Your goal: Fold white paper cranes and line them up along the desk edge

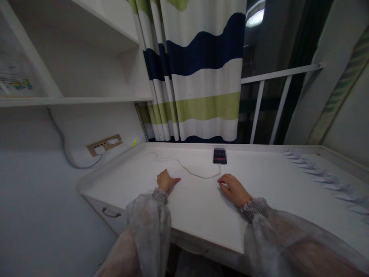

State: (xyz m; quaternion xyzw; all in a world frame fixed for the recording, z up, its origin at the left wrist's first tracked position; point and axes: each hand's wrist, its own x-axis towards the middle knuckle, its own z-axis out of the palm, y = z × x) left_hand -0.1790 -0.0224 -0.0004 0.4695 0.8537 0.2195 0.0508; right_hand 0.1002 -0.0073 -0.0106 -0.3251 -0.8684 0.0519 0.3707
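Observation:
My left hand (166,181) rests on the white desk (196,207), its thumb stretched out to the right and nothing in it. To the right, my right hand (234,189) lies on the same top with loosely curved fingers and a gap at the thumb; I see nothing held. Behind the hands runs a thin white cable (198,176). It leads to a small dark device (219,156) with a blurred screen near the back edge. Sheer elasticated sleeves (151,215) cover both forearms.
Several folded white paper pieces (325,179) stand in a row along the right side. A wall socket (105,144) with plugs is at the left, below a shelf (86,100). A striped curtain (207,84) and a white railing (279,75) are behind. A drawer handle (111,212) sticks out in front.

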